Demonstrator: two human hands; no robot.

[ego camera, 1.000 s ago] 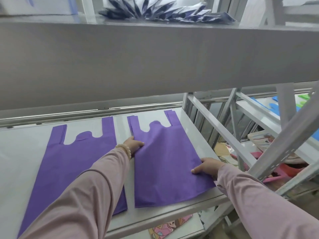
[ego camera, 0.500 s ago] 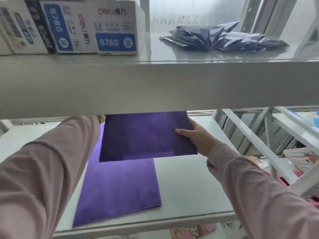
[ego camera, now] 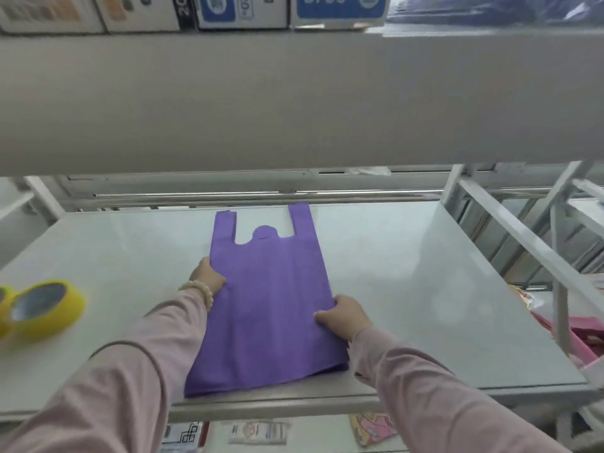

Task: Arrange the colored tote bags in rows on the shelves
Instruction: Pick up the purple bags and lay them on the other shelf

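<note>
1. The bag lies flat on the shelf, its bottom at the shelf's front lip.
2. Your left hand and right hand each pinch a side edge.
3. Risk: an uneven pull would skew it or drag it off the shelf.

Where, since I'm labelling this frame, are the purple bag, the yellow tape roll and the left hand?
purple bag (ego camera: 271, 299), head view, middle of its flat body.
yellow tape roll (ego camera: 70, 313), head view, its outer yellow band.
left hand (ego camera: 209, 277), head view, back of the hand.
</note>
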